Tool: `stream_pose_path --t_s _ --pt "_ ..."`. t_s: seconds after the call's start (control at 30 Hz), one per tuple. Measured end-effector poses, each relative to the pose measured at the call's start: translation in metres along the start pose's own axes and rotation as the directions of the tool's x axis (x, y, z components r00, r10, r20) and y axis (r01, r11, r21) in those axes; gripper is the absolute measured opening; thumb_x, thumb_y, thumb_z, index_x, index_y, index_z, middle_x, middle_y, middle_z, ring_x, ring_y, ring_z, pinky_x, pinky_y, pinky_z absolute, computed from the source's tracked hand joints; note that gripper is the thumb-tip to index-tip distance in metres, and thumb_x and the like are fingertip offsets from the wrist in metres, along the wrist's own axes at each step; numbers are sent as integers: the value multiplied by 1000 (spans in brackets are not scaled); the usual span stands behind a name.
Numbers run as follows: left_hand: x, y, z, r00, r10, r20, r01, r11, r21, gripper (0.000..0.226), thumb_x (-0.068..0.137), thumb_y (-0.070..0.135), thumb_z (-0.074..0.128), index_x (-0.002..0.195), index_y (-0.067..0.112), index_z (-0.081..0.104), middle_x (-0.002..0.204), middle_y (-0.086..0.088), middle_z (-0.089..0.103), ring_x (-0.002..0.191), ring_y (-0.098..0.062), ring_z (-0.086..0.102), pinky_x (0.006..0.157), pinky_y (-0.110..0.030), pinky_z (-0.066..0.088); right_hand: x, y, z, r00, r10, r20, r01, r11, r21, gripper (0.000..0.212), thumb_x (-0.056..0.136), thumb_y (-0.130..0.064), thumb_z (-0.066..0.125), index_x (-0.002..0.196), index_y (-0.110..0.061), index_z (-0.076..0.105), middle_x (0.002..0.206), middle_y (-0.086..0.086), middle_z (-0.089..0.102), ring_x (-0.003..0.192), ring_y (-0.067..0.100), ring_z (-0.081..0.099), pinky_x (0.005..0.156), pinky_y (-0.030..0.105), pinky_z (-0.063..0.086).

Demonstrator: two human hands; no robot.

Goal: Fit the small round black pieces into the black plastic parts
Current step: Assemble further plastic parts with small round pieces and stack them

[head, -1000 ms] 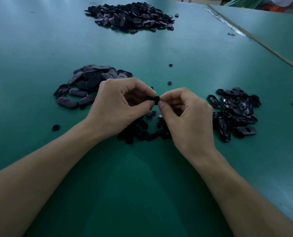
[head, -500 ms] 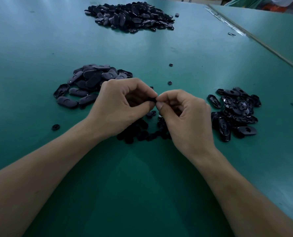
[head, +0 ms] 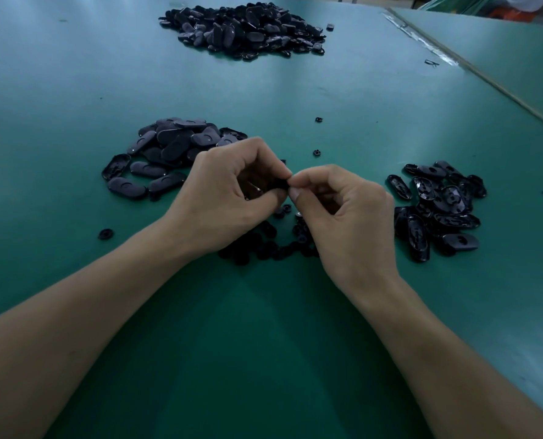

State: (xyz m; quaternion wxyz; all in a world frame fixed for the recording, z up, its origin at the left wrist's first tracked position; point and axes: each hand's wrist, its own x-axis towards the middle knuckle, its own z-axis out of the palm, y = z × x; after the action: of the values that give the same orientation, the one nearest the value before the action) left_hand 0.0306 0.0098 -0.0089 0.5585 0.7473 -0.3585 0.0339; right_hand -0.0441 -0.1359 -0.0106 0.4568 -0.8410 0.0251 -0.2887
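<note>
My left hand (head: 229, 198) and my right hand (head: 346, 217) meet fingertip to fingertip above the green table (head: 264, 343). Between them they pinch a black plastic part (head: 279, 184), mostly hidden by my fingers. Whether a small round piece sits in it I cannot tell. Under my hands lies a scatter of small round black pieces (head: 264, 245). A pile of oval black plastic parts (head: 168, 153) lies to the left. Another pile of glossy parts (head: 438, 210), hollow side up, lies to the right.
A large heap of black parts (head: 245, 30) sits at the far side of the table. Stray round pieces (head: 317, 152) lie beyond my hands, and one (head: 105, 233) lies at the left. A seam (head: 473, 71) runs along the table's right side.
My fingertips have closed in together, and the part that showed between the hands a second ago is now almost covered. Both hands stay in the same place.
</note>
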Motion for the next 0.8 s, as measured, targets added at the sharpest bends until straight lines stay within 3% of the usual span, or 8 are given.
stream_pose_path --t_s 0.17,0.43,0.6,0.8 --pt "0 -1 1 1000 11 -3 -11 1000 9 12 81 9 72 88 18 66 85 -1 73 74 -28 70 65 -50 55 2 -1 -1 998 47 -29 -46 999 28 21 85 -11 76 80 -30 67 71 -15 69 70 3 68 70 21 56" --pt "1 -2 -1 997 35 -73 -30 998 63 17 82 16 77 87 27 65 84 6 73 73 -19 70 67 -42 56 0 -5 0 999 -43 10 44 997 -67 20 89 -6 68 103 -17 78 90 -9 75 84 0 69 81 15 53" --pt "2 -3 -1 993 48 -105 -34 990 135 19 82 16 76 84 29 62 80 11 70 70 -14 68 64 -32 55 -1 -5 -1 996 -86 -12 85 994 -67 21 88 -3 69 102 -16 79 92 -9 76 83 -2 70 79 16 55" --pt "0 -2 0 998 5 -68 -1 998 56 12 81 13 75 87 18 65 82 1 72 72 -21 70 68 -42 57 4 -1 -7 995 -86 -54 80 991 -103 23 87 -15 73 108 -24 75 95 -12 68 86 3 65 78 19 52"
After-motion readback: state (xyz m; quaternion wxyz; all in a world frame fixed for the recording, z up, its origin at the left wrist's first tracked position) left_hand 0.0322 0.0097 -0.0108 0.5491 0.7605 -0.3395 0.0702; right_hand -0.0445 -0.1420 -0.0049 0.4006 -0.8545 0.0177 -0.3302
